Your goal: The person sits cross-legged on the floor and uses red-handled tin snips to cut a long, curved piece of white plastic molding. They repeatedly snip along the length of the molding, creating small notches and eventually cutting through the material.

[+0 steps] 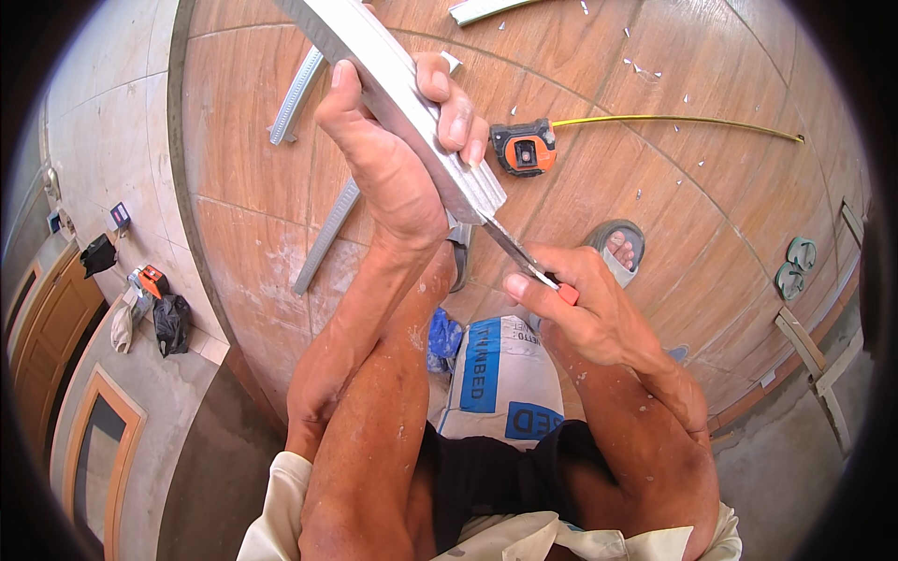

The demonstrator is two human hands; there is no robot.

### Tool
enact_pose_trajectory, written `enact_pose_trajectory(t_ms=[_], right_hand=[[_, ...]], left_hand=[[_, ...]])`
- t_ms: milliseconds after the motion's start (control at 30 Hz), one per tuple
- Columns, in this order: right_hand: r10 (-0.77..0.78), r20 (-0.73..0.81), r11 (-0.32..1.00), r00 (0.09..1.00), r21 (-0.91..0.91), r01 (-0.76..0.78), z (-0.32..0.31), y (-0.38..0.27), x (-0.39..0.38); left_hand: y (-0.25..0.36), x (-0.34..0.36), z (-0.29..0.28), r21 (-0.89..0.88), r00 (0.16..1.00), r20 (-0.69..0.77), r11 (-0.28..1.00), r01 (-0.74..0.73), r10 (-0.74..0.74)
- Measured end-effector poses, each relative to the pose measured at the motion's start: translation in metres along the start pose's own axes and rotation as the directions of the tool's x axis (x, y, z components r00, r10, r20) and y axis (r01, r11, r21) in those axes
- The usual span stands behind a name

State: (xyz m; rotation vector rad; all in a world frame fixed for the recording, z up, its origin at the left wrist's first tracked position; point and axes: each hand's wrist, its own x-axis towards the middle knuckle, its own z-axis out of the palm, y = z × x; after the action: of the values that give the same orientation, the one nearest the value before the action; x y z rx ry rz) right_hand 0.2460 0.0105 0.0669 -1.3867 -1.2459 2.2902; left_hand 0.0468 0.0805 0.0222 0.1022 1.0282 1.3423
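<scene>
My left hand (393,178) is closed round a long silver metal channel (388,79), its thumb on one side and its fingers over the other. The channel slants from the upper left down to a ridged end between my hands. My right hand (589,304) grips a red-handled cutting tool (516,251) that looks like tin snips, though most of the handle is hidden in the palm. Its narrow metal tip meets the lower end of the channel.
An orange-and-black tape measure (524,148) lies on the wood-look tiles, its yellow blade (673,119) pulled out rightward. Cut channel pieces (327,236) lie at left, with small metal scraps about. A printed sack (505,374) sits between my legs. Green slippers (795,266) are at right.
</scene>
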Motion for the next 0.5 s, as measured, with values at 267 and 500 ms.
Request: enact_pose_trajectory(t_ms=[267, 500], right_hand=[[0.057, 0.020, 0.998, 0.998, 0.030, -0.058, 0.000, -0.002, -0.001], [0.047, 0.026, 0.997, 0.999, 0.056, -0.048, 0.001, -0.002, 0.000]], left_hand=[[0.001, -0.002, 0.003, 0.065, 1.000, -0.014, 0.998, -0.019, 0.020], [0.000, 0.003, 0.001, 0.105, 0.998, -0.010, 0.993, -0.056, 0.058]])
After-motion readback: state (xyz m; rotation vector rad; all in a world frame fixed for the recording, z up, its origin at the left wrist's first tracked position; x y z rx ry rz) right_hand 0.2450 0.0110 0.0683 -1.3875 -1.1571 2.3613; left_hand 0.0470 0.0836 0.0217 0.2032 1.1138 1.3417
